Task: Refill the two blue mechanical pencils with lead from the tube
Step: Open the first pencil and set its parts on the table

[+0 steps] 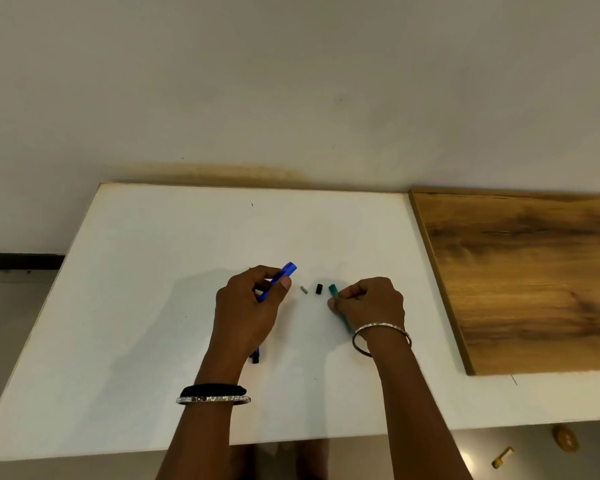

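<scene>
1. My left hand (253,306) is curled round a translucent blue plastic mechanical pencil (286,270), with the thumb pressed against its barrel. The pencil is lifted off the white flat tabletop (146,306). Its upper end sticks out past my fingertips, tilted away from me and toward my right hand.
2. The dark end of a second blue mechanical pencil (255,356) pokes out from under the heel of my left hand, on the side nearest me. It lies on the tabletop; the rest of it is hidden by the hand.
3. My right hand (369,303) pinches a slim teal plastic lead tube (333,290) between thumb and curled fingers. One end shows just past my fingertips, pointing toward my left hand, and the other end shows below the hand near the wrist.
4. Between my hands, a small black cylindrical cap (319,288) stands on the tabletop just beside the tube's forward end, not touching it.
5. A tiny grey cylindrical piece (304,289) lies beyond the cap, closer to my left thumb and apart from both.
6. A silver metal bangle (381,336) circles my right wrist. Another silver bangle (212,399) sits on my left wrist, against a black band (212,390).
7. A brown wood-grain board (527,278) lies flat, well to the outer side of my right hand.
</scene>
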Demonstrator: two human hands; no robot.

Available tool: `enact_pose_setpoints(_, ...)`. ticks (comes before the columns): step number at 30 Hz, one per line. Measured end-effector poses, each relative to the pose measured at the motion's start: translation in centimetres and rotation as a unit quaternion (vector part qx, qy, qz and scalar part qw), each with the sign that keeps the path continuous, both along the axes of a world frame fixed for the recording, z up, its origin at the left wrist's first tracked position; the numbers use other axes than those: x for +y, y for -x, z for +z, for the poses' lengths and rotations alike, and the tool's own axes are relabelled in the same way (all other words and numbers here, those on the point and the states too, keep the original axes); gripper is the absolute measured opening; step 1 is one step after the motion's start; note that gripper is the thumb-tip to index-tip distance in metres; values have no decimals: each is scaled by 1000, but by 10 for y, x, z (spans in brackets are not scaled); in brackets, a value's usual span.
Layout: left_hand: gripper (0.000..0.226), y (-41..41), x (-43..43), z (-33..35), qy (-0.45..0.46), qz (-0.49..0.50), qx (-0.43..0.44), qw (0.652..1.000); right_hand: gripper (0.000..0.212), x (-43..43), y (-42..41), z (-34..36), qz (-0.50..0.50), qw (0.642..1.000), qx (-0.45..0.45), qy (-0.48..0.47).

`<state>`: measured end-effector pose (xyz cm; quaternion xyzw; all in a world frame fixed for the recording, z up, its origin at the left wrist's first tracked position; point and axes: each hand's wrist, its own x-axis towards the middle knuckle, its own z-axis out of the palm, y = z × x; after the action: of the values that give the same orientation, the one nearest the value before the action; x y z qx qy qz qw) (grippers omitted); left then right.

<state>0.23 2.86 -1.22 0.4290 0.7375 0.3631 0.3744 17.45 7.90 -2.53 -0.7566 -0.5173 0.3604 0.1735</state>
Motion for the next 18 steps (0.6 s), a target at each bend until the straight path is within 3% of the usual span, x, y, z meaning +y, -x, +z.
enact_pose_setpoints(4,23,0,-1,4,-5,-24,-77,997,13,3,-4,12,-22,980,198,-21)
enact_pose_setpoints(9,39,-7,-1,11,10,-47,-178,983,20,1,2,22,24,915,403,0)
enact_pose_setpoints(12,36,-7,0,10,11,-50,-157,986,30,1,7,24,50,912,404,-45)
enact_pose_setpoints(18,24,-4,0,9,-11,-24,-123,992,18,1,11,24,78,899,426,-71)
